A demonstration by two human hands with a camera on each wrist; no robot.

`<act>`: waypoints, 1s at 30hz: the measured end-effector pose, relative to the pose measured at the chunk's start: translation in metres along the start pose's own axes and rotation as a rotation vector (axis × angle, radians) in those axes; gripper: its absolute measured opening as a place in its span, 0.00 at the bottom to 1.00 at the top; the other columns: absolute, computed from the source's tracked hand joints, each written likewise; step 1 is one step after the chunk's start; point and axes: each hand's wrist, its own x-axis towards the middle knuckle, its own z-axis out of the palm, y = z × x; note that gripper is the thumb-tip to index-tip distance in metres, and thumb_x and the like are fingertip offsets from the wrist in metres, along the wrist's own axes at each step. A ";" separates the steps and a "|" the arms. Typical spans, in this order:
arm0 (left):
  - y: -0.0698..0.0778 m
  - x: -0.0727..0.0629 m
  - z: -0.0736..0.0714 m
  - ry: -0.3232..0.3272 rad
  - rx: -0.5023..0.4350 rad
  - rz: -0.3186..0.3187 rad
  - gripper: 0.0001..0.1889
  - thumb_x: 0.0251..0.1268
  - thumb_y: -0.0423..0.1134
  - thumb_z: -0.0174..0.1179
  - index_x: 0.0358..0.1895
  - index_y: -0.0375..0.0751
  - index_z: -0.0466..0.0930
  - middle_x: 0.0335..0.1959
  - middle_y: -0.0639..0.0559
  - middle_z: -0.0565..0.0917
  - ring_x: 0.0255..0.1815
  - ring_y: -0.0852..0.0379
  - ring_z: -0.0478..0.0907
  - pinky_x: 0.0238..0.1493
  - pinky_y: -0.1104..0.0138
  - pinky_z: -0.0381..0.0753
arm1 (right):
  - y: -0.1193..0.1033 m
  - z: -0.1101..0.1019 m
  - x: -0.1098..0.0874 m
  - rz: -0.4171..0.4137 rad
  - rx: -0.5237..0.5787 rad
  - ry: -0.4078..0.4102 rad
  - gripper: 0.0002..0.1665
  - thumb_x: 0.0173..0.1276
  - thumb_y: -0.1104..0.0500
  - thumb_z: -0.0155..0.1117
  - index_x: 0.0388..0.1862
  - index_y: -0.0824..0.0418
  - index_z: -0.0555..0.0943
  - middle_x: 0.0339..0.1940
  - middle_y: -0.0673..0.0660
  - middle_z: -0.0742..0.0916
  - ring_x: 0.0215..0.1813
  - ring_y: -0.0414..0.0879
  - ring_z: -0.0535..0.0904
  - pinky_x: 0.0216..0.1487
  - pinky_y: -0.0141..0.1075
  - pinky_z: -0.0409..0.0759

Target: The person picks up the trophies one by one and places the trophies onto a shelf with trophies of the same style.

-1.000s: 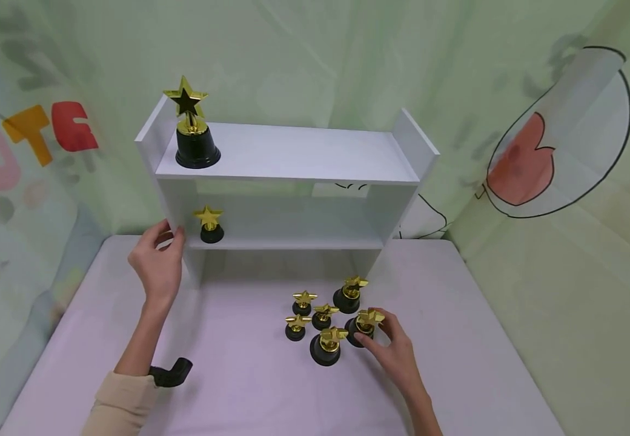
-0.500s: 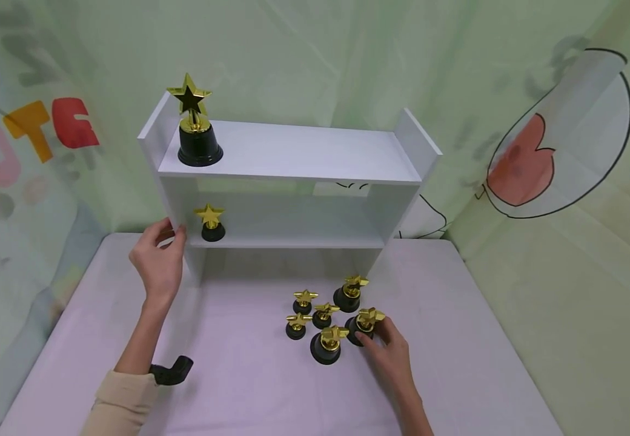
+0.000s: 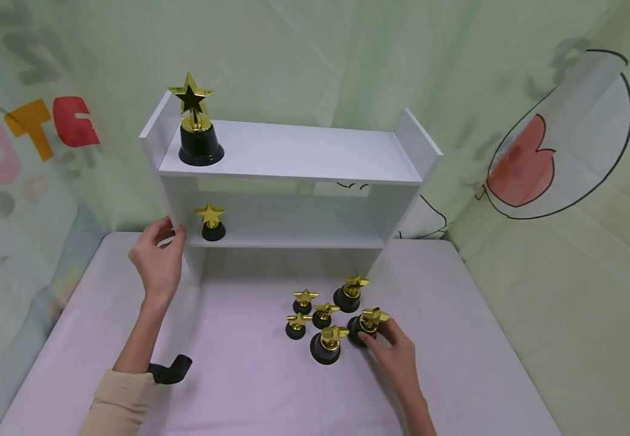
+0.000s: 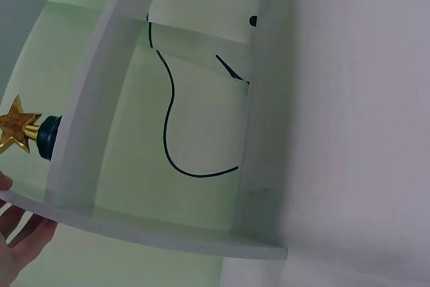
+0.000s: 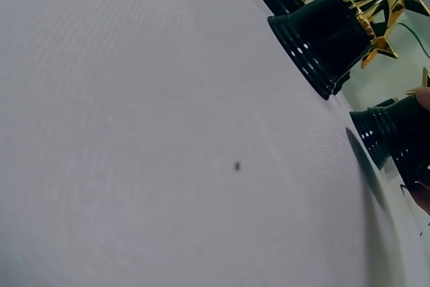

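While the right hand [image 3: 395, 356] pinches a gold-star trophy [image 3: 366, 327], its grip drawn in round the black base, a large trophy [image 3: 326, 348] stands just to the left of it on the surface [image 3: 249, 387]. Whether the pinched base touches that surface I cannot tell. Slightly farther, three small trophies [image 3: 322, 319] cluster near a further large one [image 3: 346, 298]. Beyond, the left hand [image 3: 158, 260] has its grip pinching the left side panel [image 4: 168, 239] of a white shelf unit [image 3: 288, 246]. One small trophy [image 3: 214, 231] stands left on its middle shelf, one big trophy [image 3: 200, 146] left on top.
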 end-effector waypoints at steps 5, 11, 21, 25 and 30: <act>0.001 0.000 0.000 -0.022 0.013 -0.023 0.16 0.70 0.36 0.66 0.58 0.35 0.86 0.50 0.41 0.88 0.42 0.71 0.79 0.45 0.83 0.77 | -0.004 -0.006 -0.003 -0.053 -0.015 0.025 0.27 0.57 0.65 0.80 0.57 0.60 0.83 0.52 0.62 0.90 0.55 0.61 0.87 0.60 0.49 0.84; 0.002 0.002 -0.001 -0.033 0.015 -0.039 0.16 0.69 0.36 0.67 0.58 0.36 0.86 0.50 0.41 0.88 0.42 0.71 0.79 0.45 0.82 0.77 | -0.013 -0.014 -0.003 -0.118 -0.027 0.037 0.27 0.54 0.67 0.82 0.54 0.60 0.84 0.50 0.58 0.91 0.54 0.57 0.88 0.57 0.21 0.79; 0.002 0.003 -0.003 -0.034 0.035 -0.062 0.17 0.70 0.37 0.66 0.60 0.38 0.86 0.52 0.42 0.88 0.43 0.71 0.79 0.46 0.83 0.78 | -0.037 -0.025 -0.004 -0.226 -0.087 0.044 0.26 0.53 0.64 0.84 0.52 0.57 0.85 0.48 0.52 0.92 0.48 0.53 0.89 0.53 0.25 0.82; 0.002 0.003 -0.002 -0.032 0.029 -0.060 0.17 0.69 0.37 0.66 0.59 0.38 0.86 0.51 0.42 0.88 0.42 0.71 0.79 0.45 0.83 0.78 | -0.045 -0.029 -0.005 -0.280 -0.115 0.044 0.27 0.52 0.63 0.84 0.51 0.58 0.85 0.47 0.52 0.92 0.47 0.52 0.90 0.52 0.32 0.85; 0.001 0.003 -0.002 -0.030 0.037 -0.061 0.17 0.69 0.37 0.67 0.60 0.38 0.86 0.52 0.43 0.88 0.43 0.71 0.79 0.45 0.83 0.78 | -0.057 -0.033 -0.005 -0.371 -0.131 0.061 0.27 0.49 0.64 0.86 0.49 0.60 0.85 0.45 0.53 0.92 0.46 0.52 0.90 0.53 0.13 0.73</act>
